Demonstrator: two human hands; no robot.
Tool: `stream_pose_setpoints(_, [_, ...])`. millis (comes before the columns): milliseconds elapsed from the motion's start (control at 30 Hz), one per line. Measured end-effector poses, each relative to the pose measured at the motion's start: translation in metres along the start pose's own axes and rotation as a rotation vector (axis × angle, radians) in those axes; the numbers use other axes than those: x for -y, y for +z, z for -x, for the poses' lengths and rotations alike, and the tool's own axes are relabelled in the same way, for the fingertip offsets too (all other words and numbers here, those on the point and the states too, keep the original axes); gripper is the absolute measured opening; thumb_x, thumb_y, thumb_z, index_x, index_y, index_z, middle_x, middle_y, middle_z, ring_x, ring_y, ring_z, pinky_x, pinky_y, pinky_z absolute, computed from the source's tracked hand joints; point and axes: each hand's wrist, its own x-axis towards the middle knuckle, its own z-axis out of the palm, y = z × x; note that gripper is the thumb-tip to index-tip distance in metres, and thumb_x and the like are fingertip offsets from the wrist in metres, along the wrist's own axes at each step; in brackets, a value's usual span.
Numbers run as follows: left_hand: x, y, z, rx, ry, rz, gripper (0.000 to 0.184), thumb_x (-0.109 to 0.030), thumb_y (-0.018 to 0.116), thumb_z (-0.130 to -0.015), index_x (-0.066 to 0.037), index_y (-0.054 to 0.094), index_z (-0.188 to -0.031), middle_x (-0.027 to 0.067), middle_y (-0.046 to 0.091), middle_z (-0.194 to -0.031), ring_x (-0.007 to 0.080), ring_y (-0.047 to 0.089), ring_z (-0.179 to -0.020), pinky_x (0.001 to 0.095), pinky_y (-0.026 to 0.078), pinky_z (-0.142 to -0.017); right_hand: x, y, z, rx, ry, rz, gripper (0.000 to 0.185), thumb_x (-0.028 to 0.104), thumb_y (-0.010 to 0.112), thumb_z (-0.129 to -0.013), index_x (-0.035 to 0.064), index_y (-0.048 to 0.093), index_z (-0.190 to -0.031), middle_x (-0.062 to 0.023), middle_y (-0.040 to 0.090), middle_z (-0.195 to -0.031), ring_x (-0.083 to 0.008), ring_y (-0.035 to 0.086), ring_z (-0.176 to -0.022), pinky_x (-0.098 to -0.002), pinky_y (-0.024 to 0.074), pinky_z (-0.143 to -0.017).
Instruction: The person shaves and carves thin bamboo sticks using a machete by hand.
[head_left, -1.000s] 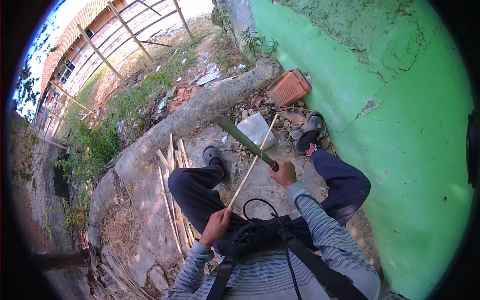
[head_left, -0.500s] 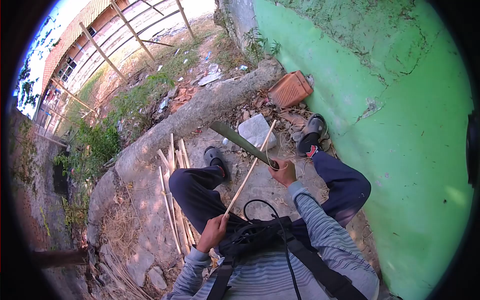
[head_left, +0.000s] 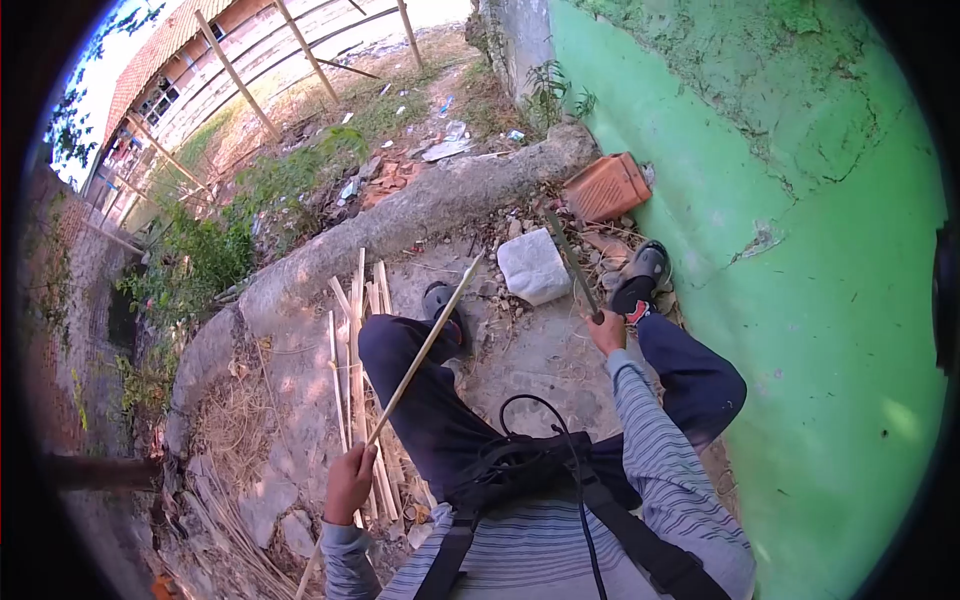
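My left hand [head_left: 350,482] is closed round a thin pale strip [head_left: 425,348], which slants up over my left knee; its lower end shows below the hand. My right hand [head_left: 606,332] grips the dark handle of a long-bladed knife [head_left: 572,255], whose blade points up and away, seen nearly edge-on. Blade and strip are apart. A whitish stone block [head_left: 533,267] lies on the ground between the two, just left of the blade. More pale strips [head_left: 345,380] lie in a loose pile to the left of my left leg.
A green wall [head_left: 800,350] rises on the right. An orange-brown block [head_left: 607,188] leans near its foot. A low, rough ridge [head_left: 400,210] curves across in front, with plants [head_left: 205,250] beyond. My shoes [head_left: 648,268] rest on the dirt ground.
My left hand has moved left and down with the strip, away from the knife. My right hand has turned the blade from pointing left to pointing forward. The view has shifted slightly.
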Motion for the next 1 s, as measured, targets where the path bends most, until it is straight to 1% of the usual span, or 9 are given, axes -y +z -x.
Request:
stream_pose_setpoints(133, [0.088,-0.006,-0.017,-0.212,0.127,0.120,0.027,-0.021,0.060,-0.103,0.003,0.067,-0.092,0.0141,0.061,-0.069,0.0197,0.059,-0.062,0.0356,0.046,-0.059,-0.039,0.015,0.064,0.152,0.231,0.085,0.039,0.041,0.077,-0.081,0.0018,0.076,-0.081,-0.0230,0.073,-0.082,-0.0414,0.072,-0.082,-0.0505,0.0547,-0.076])
stream_pose_setpoints(233, [0.137,-0.028,-0.024,-0.167,0.027,0.268,0.019,-0.012,0.057,-0.103,0.004,0.066,-0.102,0.0116,0.068,-0.077,0.0122,0.062,-0.072,0.0336,0.049,-0.063,-0.080,0.031,0.107,0.184,0.239,0.122,0.041,0.044,0.077,-0.081,0.0029,0.078,-0.085,-0.0237,0.074,-0.087,-0.0427,0.072,-0.087,-0.0506,0.0552,-0.080])
stream_pose_setpoints(267, [0.151,-0.034,-0.028,-0.220,0.023,0.257,0.020,-0.013,0.056,-0.104,0.004,0.066,-0.104,0.0126,0.068,-0.077,0.0134,0.063,-0.072,0.0325,0.049,-0.066,-0.080,0.029,0.116,0.213,0.304,0.165,0.042,0.045,0.077,-0.081,0.0032,0.078,-0.088,-0.0235,0.075,-0.089,-0.0422,0.073,-0.089,-0.0499,0.0556,-0.083])
stream_pose_setpoints(333, [0.152,-0.049,-0.031,-0.381,0.018,0.134,0.029,-0.022,0.052,-0.108,0.004,0.063,-0.103,0.0186,0.066,-0.079,0.0272,0.065,-0.072,0.0399,0.049,-0.067,-0.074,0.024,0.125,0.239,0.376,0.214,0.044,0.046,0.077,-0.080,0.0034,0.079,-0.090,-0.0234,0.075,-0.092,-0.0417,0.073,-0.091,-0.0492,0.0559,-0.085])
stream_pose_setpoints(367, [0.156,-0.052,-0.034,-0.378,0.013,0.140,0.029,-0.022,0.052,-0.108,0.004,0.063,-0.103,0.0186,0.066,-0.079,0.0272,0.065,-0.072,0.0399,0.049,-0.067,-0.068,0.023,0.121,0.285,0.406,0.252,0.045,0.047,0.077,-0.080,0.0045,0.079,-0.093,-0.0232,0.075,-0.096,-0.0409,0.073,-0.094,-0.0489,0.0559,-0.087])
stream_pose_setpoints(433, [0.176,-0.056,-0.036,-0.554,-0.189,-0.122,0.037,-0.031,0.045,-0.111,0.003,0.060,-0.105,0.0260,0.064,-0.084,0.0448,0.062,-0.080,0.0513,0.046,-0.070,-0.068,0.025,0.120,0.340,0.424,0.295,0.046,0.048,0.077,-0.080,0.0055,0.080,-0.096,-0.0229,0.076,-0.100,-0.0401,0.073,-0.098,-0.0486,0.0560,-0.089])
stream_pose_setpoints(533, [0.258,-0.046,-0.036,-0.584,-0.220,-0.211,0.040,-0.035,0.040,-0.111,0.001,0.057,-0.106,0.0305,0.063,-0.089,0.0525,0.057,-0.087,0.0589,0.041,-0.073,-0.078,0.034,0.122,0.376,0.333,0.325,0.047,0.050,0.077,-0.080,0.0082,0.080,-0.102,-0.0217,0.075,-0.106,-0.0389,0.072,-0.102,-0.0484,0.0561,-0.092])
stream_pose_setpoints(667, [0.339,-0.025,-0.019,-0.632,-0.244,-0.289,0.027,-0.028,0.050,-0.106,-0.002,0.057,-0.104,0.0264,0.065,-0.088,0.0482,0.062,-0.089,0.0563,0.046,-0.076,-0.082,0.040,0.131,0.497,0.305,0.462,0.049,0.051,0.077,-0.080,0.0108,0.079,-0.109,-0.0204,0.075,-0.110,-0.0381,0.072,-0.105,-0.0477,0.0563,-0.093])
stream_pose_setpoints(1000, [0.402,0.000,0.028,-0.493,-0.493,-0.419,0.015,-0.026,0.063,-0.097,-0.011,0.061,-0.100,0.0151,0.072,-0.096,0.0397,0.068,-0.094,0.0530,0.049,-0.076,-0.046,0.034,0.137,0.707,0.339,0.621,0.054,0.046,0.081,-0.075,0.0100,0.076,-0.116,-0.0181,0.073,-0.121,-0.0361,0.070,-0.114,-0.0476,0.0545,-0.100])
